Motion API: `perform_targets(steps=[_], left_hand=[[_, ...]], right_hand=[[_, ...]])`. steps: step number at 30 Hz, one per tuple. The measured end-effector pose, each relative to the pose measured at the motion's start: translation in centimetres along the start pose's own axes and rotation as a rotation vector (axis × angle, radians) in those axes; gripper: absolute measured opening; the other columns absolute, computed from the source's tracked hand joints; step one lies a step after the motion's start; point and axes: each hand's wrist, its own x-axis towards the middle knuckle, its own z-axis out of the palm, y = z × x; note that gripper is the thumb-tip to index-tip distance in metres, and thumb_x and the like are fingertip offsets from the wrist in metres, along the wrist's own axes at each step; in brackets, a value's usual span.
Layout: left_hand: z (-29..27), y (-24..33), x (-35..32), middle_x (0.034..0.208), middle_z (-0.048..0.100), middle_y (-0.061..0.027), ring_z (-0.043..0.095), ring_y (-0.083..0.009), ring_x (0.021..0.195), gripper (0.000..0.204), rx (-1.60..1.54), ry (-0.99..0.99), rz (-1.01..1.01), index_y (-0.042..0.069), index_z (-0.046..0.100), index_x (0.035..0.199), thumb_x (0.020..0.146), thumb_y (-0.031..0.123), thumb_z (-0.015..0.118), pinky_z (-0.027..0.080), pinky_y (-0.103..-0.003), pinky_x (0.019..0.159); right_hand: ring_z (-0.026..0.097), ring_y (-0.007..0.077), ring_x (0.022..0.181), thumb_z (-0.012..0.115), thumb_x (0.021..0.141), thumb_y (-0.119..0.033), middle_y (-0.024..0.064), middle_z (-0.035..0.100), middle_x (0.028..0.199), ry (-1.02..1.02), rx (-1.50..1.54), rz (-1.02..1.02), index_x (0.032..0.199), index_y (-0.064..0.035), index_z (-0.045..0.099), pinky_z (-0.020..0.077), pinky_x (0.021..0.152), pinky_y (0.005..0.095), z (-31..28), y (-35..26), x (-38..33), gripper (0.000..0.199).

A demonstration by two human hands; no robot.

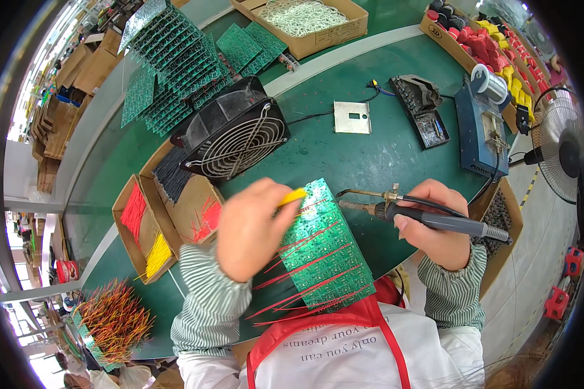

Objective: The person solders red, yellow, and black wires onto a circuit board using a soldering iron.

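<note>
A green circuit board (pixel 328 249) lies in front of me, with rows of thin red wires (pixel 311 266) reaching past its left edge. My left hand (pixel 250 223), blurred by motion, is pinched at the board's upper left edge. A red wire runs out from its fingers onto the board, and something yellow (pixel 292 197) covers a fingertip. In my right hand (pixel 438 227) is a soldering iron (pixel 435 219) with a thin brass feed tube along it. Its tip points left, close to the board's upper right edge; whether it touches is unclear.
A black fan (pixel 237 136) stands beyond my left hand, near racked green boards (pixel 175 65). Cardboard boxes (pixel 146 220) of red, yellow and black wires sit left. A blue soldering station (pixel 477 129) with a solder spool (pixel 490 84) stands right. A metal plate (pixel 352 118) lies mid-table.
</note>
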Motion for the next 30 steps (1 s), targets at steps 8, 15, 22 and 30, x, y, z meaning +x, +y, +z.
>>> perform_targets(steps=[8, 15, 22, 30], left_hand=[[2.8, -0.1, 0.7, 0.074, 0.058, -0.0116, 0.057, -0.0265, 0.062, 0.015, -0.135, -0.095, 0.010, -0.001, 0.065, 0.083, 0.076, 0.012, 0.070, 0.045, -0.035, 0.056], [2.8, -0.1, 0.9, 0.074, 0.058, -0.0120, 0.057, -0.0268, 0.062, 0.015, -0.141, -0.119, 0.000, -0.001, 0.065, 0.083, 0.077, 0.012, 0.070, 0.044, -0.035, 0.056], [2.6, -0.2, 0.7, 0.073, 0.057, -0.0118, 0.057, -0.0263, 0.062, 0.015, -0.145, -0.113, -0.001, -0.001, 0.065, 0.083, 0.077, 0.012, 0.069, 0.044, -0.034, 0.056], [-2.4, -1.5, -2.5, 0.079, 0.064, -0.0134, 0.062, -0.0312, 0.070, 0.013, 0.207, 0.193, -0.109, 0.004, 0.066, 0.089, 0.080, 0.012, 0.068, 0.048, -0.038, 0.060]], right_hand=[[0.055, 0.0040, 0.057, 0.072, 0.069, -0.007, 0.0008, 0.061, 0.064, 0.015, 0.002, 0.051, 0.081, -0.0008, 0.061, 0.0432, 0.053, 0.0203, -0.1, 0.2, 0.0, 0.017], [0.055, 0.0039, 0.057, 0.072, 0.069, -0.008, 0.0010, 0.061, 0.063, 0.010, 0.004, 0.024, 0.081, -0.0009, 0.060, 0.0435, 0.054, 0.0203, 0.1, 0.6, 0.3, 0.018], [0.056, 0.0051, 0.057, 0.071, 0.070, -0.008, 0.0022, 0.062, 0.064, 0.016, 0.007, 0.034, 0.081, -0.0007, 0.061, 0.0446, 0.054, 0.0208, -0.4, 0.0, 0.0, 0.017], [0.058, 0.0062, 0.056, 0.073, 0.072, -0.011, 0.0036, 0.063, 0.065, -0.018, -0.045, -0.034, 0.081, 0.0002, 0.061, 0.0443, 0.052, 0.0210, -0.8, -0.3, -2.0, 0.019]])
